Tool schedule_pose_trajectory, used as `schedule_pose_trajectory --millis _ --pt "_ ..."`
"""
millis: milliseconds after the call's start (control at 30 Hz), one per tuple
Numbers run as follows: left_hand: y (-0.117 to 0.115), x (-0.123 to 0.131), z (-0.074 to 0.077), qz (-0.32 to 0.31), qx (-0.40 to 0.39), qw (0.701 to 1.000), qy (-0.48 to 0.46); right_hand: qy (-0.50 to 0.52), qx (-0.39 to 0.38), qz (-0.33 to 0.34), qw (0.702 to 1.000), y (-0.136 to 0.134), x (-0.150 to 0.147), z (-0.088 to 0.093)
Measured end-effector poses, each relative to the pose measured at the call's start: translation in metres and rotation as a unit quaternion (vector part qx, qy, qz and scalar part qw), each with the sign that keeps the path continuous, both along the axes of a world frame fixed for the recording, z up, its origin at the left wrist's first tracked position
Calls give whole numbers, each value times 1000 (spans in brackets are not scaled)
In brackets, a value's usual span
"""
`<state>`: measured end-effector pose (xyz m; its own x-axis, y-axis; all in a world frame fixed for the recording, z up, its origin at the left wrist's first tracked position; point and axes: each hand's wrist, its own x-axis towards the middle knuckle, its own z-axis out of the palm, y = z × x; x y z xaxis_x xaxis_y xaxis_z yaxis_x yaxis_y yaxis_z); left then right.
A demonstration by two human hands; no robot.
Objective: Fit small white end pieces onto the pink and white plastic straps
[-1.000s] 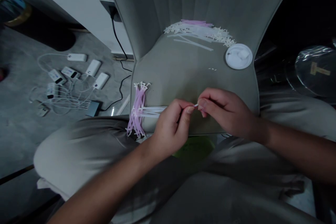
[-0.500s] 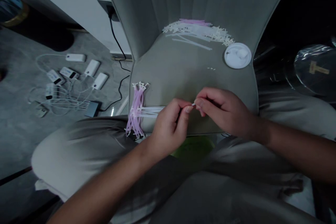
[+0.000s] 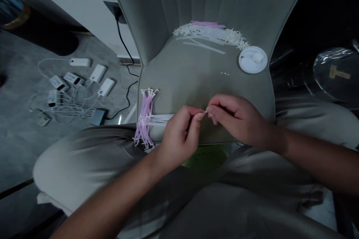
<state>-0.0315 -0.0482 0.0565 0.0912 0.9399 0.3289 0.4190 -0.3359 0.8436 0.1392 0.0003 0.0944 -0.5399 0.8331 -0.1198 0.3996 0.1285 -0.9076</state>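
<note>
My left hand [image 3: 183, 127] is closed, thumb and forefinger pinching a thin white stick [image 3: 205, 111]. Only a short tip of it shows. My right hand [image 3: 235, 117] pinches that same tip from the other side, so the fingertips nearly meet above the chair seat. To the left of my left hand lie several white sticks [image 3: 159, 119], their right ends hidden behind it. They touch a bundle of pink sticks [image 3: 145, 119] with small white pieces at the ends. A few tiny white bits [image 3: 224, 73] lie beyond my right hand.
At the back of the grey chair seat [image 3: 179, 74] lies a pile of white and pink sticks [image 3: 210, 33] with small white connectors. A round white dish [image 3: 252, 59] stands at the right edge. White devices [image 3: 98, 73] and cables lie on the floor at left.
The hands stay almost in place, still pinching together. Less of the white stick's tip shows between the fingertips now. The view has shifted very slightly.
</note>
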Motion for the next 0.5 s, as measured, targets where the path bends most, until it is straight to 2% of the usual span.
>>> schedule_pose_trajectory --millis 333,500 --pt "1 -4 5 -14 59 993 100 -20 62 19 998 -1 0 4" --pt "3 -7 6 -26 84 983 162 -27 37 38 998 4 2 5"
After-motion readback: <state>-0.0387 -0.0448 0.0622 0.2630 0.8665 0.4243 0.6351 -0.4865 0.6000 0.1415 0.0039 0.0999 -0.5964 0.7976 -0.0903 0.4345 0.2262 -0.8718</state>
